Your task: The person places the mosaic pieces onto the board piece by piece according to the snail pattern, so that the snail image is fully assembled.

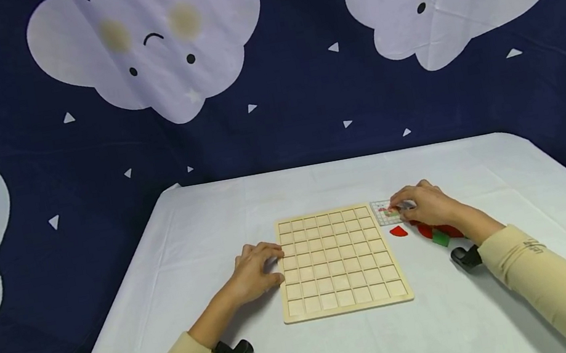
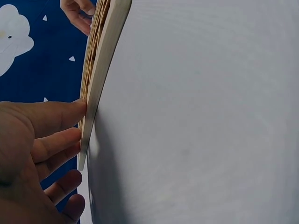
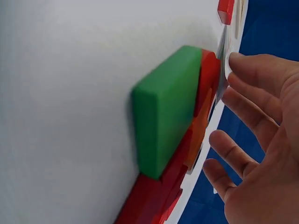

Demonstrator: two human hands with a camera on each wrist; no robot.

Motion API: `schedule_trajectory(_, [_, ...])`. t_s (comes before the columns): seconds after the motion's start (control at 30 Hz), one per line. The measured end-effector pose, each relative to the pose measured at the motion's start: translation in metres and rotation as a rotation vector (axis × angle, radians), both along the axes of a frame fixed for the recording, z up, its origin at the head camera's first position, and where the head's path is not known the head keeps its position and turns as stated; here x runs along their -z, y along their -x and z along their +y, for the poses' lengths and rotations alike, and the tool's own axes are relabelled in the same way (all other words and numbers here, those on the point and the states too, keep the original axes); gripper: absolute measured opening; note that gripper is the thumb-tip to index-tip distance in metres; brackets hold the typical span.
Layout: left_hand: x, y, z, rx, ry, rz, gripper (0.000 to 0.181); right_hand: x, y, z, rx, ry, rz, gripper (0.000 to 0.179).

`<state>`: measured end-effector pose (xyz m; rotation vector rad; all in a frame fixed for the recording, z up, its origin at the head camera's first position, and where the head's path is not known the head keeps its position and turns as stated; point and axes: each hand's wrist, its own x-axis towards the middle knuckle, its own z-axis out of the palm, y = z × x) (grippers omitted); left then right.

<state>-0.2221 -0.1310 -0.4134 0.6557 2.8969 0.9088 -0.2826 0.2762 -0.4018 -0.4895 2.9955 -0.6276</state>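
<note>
In the head view my left hand [image 1: 255,271] is at the left edge of a square wooden grid board [image 1: 334,252], its thumb and fingertips touching the rim. The left wrist view shows the board's pale side [image 2: 103,60] edge-on against the thumb and fingers. Over on the board's right, my right hand [image 1: 425,204] pinches a printed pattern card [image 1: 381,213] at its right end. That thin card [image 3: 222,70] appears nearly edge-on in the right wrist view. Close below this hand lies a green block [image 3: 170,112] beside several red pieces [image 3: 145,200], partly hidden by the hand in the head view.
A single red wedge-shaped piece [image 1: 398,231] lies between the board and the pile. An orange piece [image 3: 199,130] sits among the red ones. White cloth [image 1: 210,213] covers the table, and a dark blue cloud-print curtain [image 1: 303,129] hangs behind it.
</note>
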Motion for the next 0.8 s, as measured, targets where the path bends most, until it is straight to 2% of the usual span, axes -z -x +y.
schedule_trajectory(0.37, [0.001,0.003,-0.001,-0.02,0.006,-0.037,0.048,-0.012,-0.004,0.008,0.099,0.037,-0.051,0.039])
schedule_trajectory(0.6, [0.0,0.004,0.0,-0.016,-0.006,-0.053,0.049,-0.021,-0.016,0.018,0.12,0.08,-0.059,0.043])
schedule_trajectory(0.8, [0.001,0.003,0.0,-0.011,-0.015,-0.069,0.05,-0.021,-0.027,0.032,0.134,0.071,-0.037,0.046])
